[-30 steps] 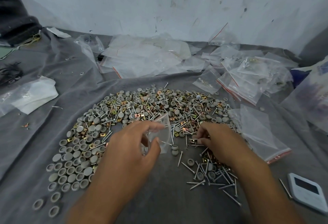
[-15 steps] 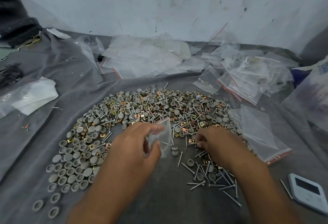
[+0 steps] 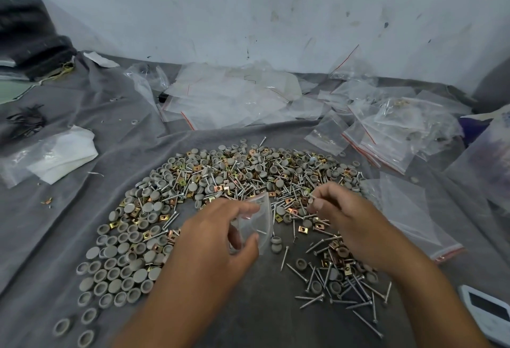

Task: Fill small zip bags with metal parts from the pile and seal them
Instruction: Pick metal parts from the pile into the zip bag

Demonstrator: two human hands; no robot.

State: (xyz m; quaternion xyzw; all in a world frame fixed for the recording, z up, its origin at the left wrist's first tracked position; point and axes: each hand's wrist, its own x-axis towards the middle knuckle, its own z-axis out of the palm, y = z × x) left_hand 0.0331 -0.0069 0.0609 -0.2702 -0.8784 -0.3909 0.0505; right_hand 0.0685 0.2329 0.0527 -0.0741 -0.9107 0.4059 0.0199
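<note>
Your left hand (image 3: 220, 237) pinches a small clear bag (image 3: 256, 220) at the centre of the frame, mouth held open toward the right, just above the grey cloth (image 3: 262, 314); at least one screw shows through its thin, glossy film, so it looks only partly filled and is not yet sealed. Your right hand (image 3: 347, 218), just right of the bag, pinches a screw (image 3: 313, 197) between thumb and fingertips, near the bag's mouth but apart from it. Around both hands the pile (image 3: 220, 182) arcs across the middle of the frame: dull grey round caps, slim silvery screws and small brass-coloured square clips, all mixed, and plenty left to pack. In the upper right lie filled bags (image 3: 397, 129) with red zip strips; flat empty bags (image 3: 229, 99) crowd the upper centre. By my reading the job is well short of done. A white device (image 3: 488, 317) sits at the lower right edge.
</note>
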